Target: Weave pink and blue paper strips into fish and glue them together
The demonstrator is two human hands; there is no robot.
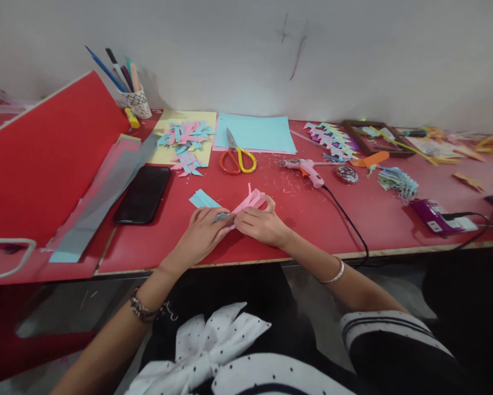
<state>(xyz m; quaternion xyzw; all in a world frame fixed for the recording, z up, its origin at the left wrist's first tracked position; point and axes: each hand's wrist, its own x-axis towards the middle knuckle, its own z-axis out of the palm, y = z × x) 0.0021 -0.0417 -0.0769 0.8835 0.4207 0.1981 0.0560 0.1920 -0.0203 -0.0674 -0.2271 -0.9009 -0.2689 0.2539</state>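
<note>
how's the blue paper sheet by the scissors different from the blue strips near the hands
The blue sheet is whole, wide and flat, far back by the wall with the scissors overlapping its lower left edge. The blue strips are narrow cut pieces, near the table's front beside the left hand, which pinches paper together with the right hand. Both are the same light blue.

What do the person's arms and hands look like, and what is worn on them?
Both forearms are bare. The left hand has a dark beaded bracelet at its wrist. The right hand has a plain silver bangle; higher up is a dark sleeve with white stripes.
</note>
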